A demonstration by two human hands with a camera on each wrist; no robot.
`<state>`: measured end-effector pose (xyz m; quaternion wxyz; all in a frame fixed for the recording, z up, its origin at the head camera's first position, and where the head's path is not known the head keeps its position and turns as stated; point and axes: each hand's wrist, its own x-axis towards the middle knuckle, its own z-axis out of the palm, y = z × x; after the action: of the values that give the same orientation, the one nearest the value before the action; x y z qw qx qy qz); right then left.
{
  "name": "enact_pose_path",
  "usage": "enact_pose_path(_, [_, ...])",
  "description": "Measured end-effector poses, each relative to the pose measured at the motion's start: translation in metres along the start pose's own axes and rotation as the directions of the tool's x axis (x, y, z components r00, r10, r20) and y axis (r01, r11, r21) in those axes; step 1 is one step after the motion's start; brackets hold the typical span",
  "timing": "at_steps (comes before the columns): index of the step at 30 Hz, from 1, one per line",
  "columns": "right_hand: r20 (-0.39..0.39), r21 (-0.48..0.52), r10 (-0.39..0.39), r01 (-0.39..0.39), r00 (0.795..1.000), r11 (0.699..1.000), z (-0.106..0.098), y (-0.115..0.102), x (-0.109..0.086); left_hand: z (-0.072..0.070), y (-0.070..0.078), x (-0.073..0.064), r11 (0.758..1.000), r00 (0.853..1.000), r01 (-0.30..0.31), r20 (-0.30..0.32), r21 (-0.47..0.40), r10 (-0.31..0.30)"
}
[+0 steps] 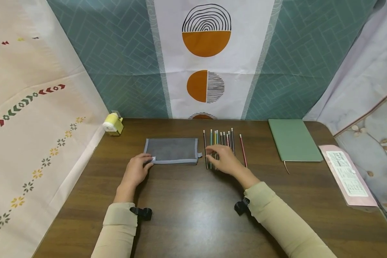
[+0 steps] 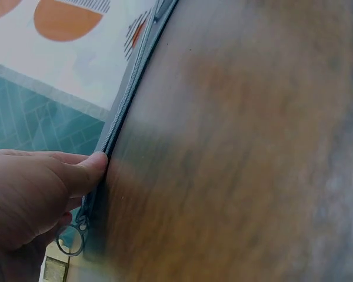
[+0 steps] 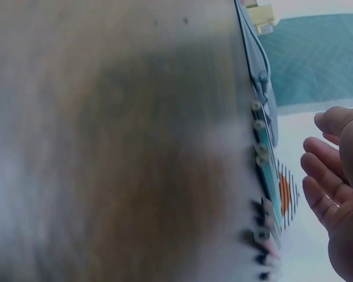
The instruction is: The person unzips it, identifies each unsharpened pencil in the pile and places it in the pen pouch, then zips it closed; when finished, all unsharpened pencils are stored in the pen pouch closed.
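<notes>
A grey mesh zipper pouch (image 1: 171,148) lies flat on the table. My left hand (image 1: 137,169) pinches its near left corner; in the left wrist view the thumb (image 2: 93,170) presses beside the zipper, close to a ring pull (image 2: 70,241). To the pouch's right, several pencils (image 1: 211,138) lie in a loose row, pointing away from me, with a red pencil (image 1: 243,147) a little apart. Above the row hovers my right hand (image 1: 225,159), covering parts of some pencils. Its fingers look loosely bent and hold nothing in the right wrist view.
A yellow and white pencil sharpener (image 1: 113,124) stands at the back left edge of the wooden table (image 1: 193,215). On the right are a green notebook (image 1: 295,139) with a ribbon and a pink packet (image 1: 348,175) with a white label. Patterned cloths hang behind and beside.
</notes>
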<state>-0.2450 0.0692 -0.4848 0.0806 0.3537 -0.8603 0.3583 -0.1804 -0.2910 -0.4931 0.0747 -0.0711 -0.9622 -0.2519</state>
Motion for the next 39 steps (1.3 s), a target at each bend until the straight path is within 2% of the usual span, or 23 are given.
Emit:
enact_pose_path(9, [-0.072,0.016,0.03,-0.029,0.997,0.999,-0.018,0.012,-0.008,0.001,-0.004,-0.001,0.999,0.998,-0.037,-0.059,0.007,0.038])
enact_pose_path(15, [-0.145,0.021,0.042,-0.04,0.988,0.999,-0.035,0.02,-0.012,0.002,-0.001,-0.002,0.997,0.997,-0.05,-0.057,0.056,0.053])
enact_pose_path(23, [-0.198,0.073,0.136,-0.124,0.971,0.99,-0.054,0.031,-0.02,0.001,0.003,-0.007,0.995,0.997,-0.024,-0.067,0.098,0.031])
enact_pose_path(27, [-0.206,0.088,0.168,-0.152,0.964,0.984,-0.057,0.038,-0.026,0.004,0.003,-0.008,0.992,0.989,-0.065,-0.122,0.106,0.078])
enact_pose_path(34, [-0.207,0.089,0.2,-0.185,0.958,0.979,-0.058,0.048,-0.036,0.004,0.007,-0.01,0.984,0.963,-0.118,-0.225,0.131,0.146])
enact_pose_path(37, [-0.197,0.099,0.239,-0.223,0.951,0.97,-0.059,0.05,-0.04,0.004,0.011,-0.011,0.981,0.959,-0.118,-0.239,0.151,0.152])
enact_pose_path(39, [-0.183,0.111,0.269,-0.252,0.946,0.961,-0.06,0.05,-0.042,0.003,0.016,-0.011,0.98,0.962,-0.117,-0.226,0.162,0.152])
